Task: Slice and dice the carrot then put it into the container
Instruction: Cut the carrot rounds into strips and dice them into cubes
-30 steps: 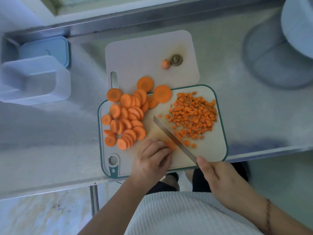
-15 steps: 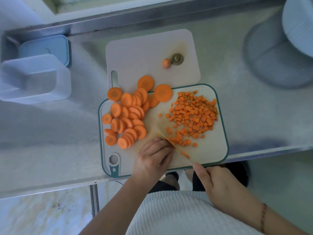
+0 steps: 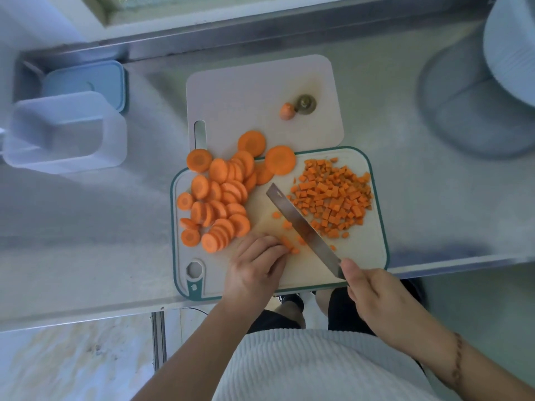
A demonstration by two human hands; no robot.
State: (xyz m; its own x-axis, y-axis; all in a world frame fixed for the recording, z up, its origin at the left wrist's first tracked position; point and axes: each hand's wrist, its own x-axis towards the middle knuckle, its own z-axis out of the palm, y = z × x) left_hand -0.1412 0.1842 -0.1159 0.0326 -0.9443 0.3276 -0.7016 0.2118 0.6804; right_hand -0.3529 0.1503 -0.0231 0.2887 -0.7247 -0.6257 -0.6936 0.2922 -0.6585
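Carrot bits [image 3: 290, 246] on the green-rimmed white cutting board [image 3: 367, 253] sit under the curled left hand [image 3: 254, 267], right beside the long steel knife [image 3: 304, 231] the right hand [image 3: 376, 296] grips, so a slip could nick fingers.

You are in a kitchen. You stand at a long shiny metal counter [image 3: 86, 256] with a raised metal back edge. Two cutting boards [image 3: 362, 256] lie on it, with round carrot slices [image 3: 220, 198] and little carrot cubes [image 3: 333, 195]. You hold a knife [image 3: 301, 230]. A plastic food box [image 3: 63, 134] and its blue lid [image 3: 86, 79] sit at the left.
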